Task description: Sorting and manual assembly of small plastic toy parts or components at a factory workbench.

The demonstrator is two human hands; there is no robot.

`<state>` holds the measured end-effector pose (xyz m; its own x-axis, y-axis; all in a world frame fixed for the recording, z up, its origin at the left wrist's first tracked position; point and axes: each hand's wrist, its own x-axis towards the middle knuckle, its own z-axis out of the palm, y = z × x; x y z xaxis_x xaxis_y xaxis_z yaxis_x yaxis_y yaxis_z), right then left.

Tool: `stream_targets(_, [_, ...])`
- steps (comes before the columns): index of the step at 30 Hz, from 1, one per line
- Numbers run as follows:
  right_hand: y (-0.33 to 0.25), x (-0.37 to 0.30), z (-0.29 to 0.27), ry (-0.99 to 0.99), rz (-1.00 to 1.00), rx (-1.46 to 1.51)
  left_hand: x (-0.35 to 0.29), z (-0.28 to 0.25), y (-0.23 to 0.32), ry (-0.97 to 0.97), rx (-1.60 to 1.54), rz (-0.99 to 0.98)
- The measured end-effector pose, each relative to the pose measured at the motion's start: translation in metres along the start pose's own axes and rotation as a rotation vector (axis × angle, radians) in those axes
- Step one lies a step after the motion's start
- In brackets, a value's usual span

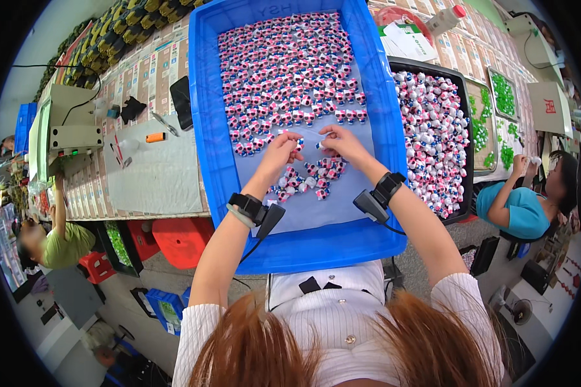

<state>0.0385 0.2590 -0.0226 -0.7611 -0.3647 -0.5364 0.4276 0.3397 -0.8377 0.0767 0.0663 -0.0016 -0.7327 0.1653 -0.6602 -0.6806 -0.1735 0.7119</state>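
Head view: in the blue tray, figurines appear pinched by nearly closed fingers of left hand and right hand, rows at twelve o'clock, loose pile at six; row-setting is presumed, alignment needed next.

2 hands pinch figurines over a blue tray.

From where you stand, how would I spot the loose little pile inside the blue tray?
Find the big blue tray in the middle. Look inside, toward its near end, just below the left hand and right hand. The small pile of pink-and-white figures lies jumbled there, unlike the rows of figures beyond the hands.
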Motion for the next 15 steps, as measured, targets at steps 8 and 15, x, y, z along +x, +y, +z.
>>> stream_targets(8, [0.001,0.025,0.004,0.043,0.039,-0.339,0.035,0.013,0.003,0.151,1.260,0.467])
stream_targets(15, [0.002,0.030,0.015,0.278,-0.252,-0.633,0.035,0.025,0.004,0.166,1.317,0.574])
